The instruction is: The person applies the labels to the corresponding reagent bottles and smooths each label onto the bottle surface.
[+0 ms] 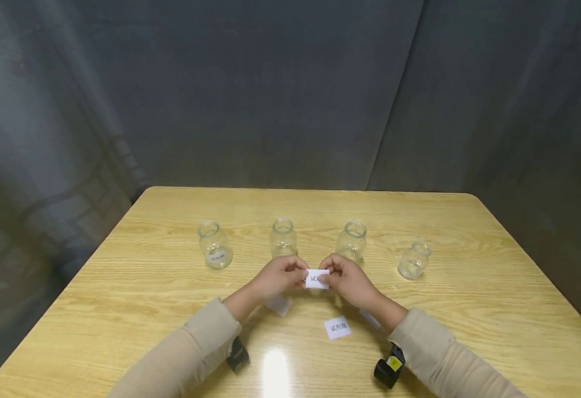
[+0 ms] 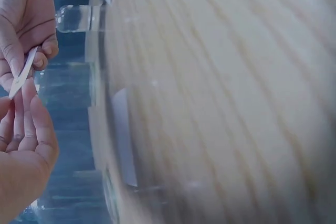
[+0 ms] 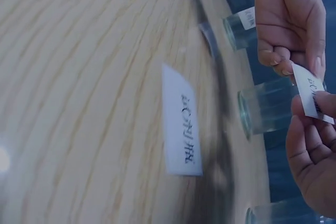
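Between both hands, over the near middle of the table, is a small white paper label (image 1: 312, 283) with dark handwritten characters. My left hand (image 1: 281, 278) pinches its left edge between thumb and fingers. The right hand (image 1: 352, 283) pinches the right part, its thumb covering some of the writing. In the left wrist view the label (image 2: 23, 74) appears nearly edge-on; the right wrist view shows its written face (image 3: 311, 92). Just beyond the hands stand two glass jars, one (image 1: 283, 240) behind the left hand and one (image 1: 352, 243) behind the right, their lower parts partly hidden.
A glass jar (image 1: 214, 243) bearing a written label stands at the left, and a smaller jar (image 1: 413, 261) at the right. On the table (image 1: 121, 309) lie a written label (image 1: 337, 328), a pale label (image 1: 278, 305) by the left wrist and another (image 1: 370, 319) partly under the right forearm.
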Demonstrator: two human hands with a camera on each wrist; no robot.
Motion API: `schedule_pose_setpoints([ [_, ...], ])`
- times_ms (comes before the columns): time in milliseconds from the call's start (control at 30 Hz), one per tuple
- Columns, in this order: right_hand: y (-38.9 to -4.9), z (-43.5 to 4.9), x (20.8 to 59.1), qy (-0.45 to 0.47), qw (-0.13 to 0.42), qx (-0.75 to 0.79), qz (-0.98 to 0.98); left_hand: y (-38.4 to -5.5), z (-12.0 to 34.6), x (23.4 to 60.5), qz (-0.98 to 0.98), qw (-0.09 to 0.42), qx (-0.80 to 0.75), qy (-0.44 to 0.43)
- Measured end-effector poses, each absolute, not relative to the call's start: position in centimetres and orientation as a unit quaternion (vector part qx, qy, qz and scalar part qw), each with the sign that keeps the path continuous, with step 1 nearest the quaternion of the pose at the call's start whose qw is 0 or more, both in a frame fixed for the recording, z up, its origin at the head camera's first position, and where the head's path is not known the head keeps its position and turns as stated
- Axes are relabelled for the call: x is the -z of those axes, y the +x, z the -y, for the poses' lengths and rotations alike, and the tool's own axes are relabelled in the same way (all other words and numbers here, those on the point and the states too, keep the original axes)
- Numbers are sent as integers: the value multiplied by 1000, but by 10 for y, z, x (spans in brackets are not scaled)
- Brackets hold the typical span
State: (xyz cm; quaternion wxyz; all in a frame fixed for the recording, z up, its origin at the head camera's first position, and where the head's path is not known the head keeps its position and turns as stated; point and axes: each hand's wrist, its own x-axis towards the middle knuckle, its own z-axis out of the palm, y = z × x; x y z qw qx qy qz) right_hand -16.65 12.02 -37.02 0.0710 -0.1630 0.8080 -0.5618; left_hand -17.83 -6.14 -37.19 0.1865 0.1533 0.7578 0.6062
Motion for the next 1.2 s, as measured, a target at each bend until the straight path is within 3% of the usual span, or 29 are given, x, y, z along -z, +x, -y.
schedule_pose_setpoints([
  [267,-164,-122,358,-168,51,602,-779,-176,64,360,-712,198,-658,147],
  [900,-154,-130,356,-214,75,647,-728,-171,71,355,-667,236,-676,205],
  [1200,-153,-128,361,-212,74,661,-716,-170,70,360,-667,220,-684,197],
])
